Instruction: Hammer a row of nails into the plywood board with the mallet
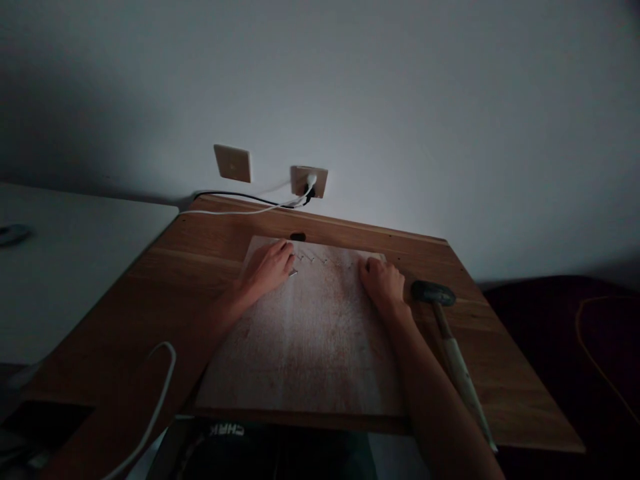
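A pale, scuffed wooden board (320, 333) lies flat on the desk in front of me. My left hand (274, 265) rests on its far left part, fingers curled together. A small nail (293, 273) sticks out by those fingertips; the grip itself is partly hidden. Several thin nails (313, 259) stand in a row along the board's far side, between my hands. At the far right corner my right hand (385, 283) is closed over the board's edge, thumb on the top side. A hammer (434, 293) with a dark head and a light-wrapped handle lies right of my right forearm.
The wooden desk (165, 280) meets a pale wall. A socket (309, 181) there holds a white and a black plug, whose cables run left along the desk's back edge. A blank wall plate (233, 163) is beside it. A white cable (163, 393) loops over at lower left.
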Motion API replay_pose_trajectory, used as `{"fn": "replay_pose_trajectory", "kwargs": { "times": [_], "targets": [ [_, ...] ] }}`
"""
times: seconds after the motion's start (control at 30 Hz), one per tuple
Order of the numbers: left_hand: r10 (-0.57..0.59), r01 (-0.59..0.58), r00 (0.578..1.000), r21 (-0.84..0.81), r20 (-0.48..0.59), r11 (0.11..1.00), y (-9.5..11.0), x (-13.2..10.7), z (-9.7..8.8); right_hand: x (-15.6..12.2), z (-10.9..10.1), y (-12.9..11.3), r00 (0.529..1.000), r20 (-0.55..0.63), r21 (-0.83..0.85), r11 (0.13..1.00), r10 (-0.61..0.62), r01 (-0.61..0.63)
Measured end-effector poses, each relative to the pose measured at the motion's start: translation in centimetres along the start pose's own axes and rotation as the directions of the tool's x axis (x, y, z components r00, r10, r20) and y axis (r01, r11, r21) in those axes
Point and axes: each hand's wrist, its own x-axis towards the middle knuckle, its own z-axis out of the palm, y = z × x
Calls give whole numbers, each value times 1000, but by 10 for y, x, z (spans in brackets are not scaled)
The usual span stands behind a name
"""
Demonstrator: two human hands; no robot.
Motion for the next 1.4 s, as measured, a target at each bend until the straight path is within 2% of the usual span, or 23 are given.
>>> {"fn": "replay_pose_trajectory", "kwargs": {
  "times": [0.27, 0.37, 0.47, 0.57, 0.67, 0.77, 0.87, 1.0, 1.1, 1.2, 1.4],
  "targets": [
    [3, -2, 1000, 43, -21, 999, 0, 1, 1, -1, -1, 1, 991, -128, 86, 995, -47, 58],
    [-8, 9, 999, 28, -42, 1000, 0, 1, 0, -4, -2, -6, 963, -160, 158, 958, -216, 241],
    [-12, 13, 998, 12, -60, 1000, 2, 0, -3, -8, 0, -15, 904, -159, 221, 878, -397, 425],
    [22, -22, 999, -6, -46, 1000, 3, 0, -5, -9, 4, -20, 875, -160, 247, 839, -458, 484],
    [59, -60, 998, -31, -37, 998, 5, 0, -8, -5, 7, -18, 898, -208, 248, 867, -388, 432],
    [77, -79, 996, -49, -42, 996, 6, 0, -11, -1, 10, -13, 946, -249, 200, 945, -206, 259],
    [101, -103, 994, -33, -42, 994, 6, 1, -13, 2, 12, -8, 971, -212, 140, 980, -113, 144],
    [117, -118, 993, -26, -35, 993, 6, 0, -14, 1, 12, -7, 982, -144, 111, 984, -120, 137],
    [121, -122, 992, -22, -32, 992, 6, 0, -14, 1, 11, -9, 977, -100, 96, 976, -189, 198],
    [117, -118, 992, -17, -39, 993, 6, 0, -14, 1, 10, -11, 965, -90, 83, 964, -246, 254],
    [88, -90, 994, -26, -62, 996, 7, 0, -17, 2, 11, -10, 956, -94, 66, 956, -278, 285]
  ]
}}
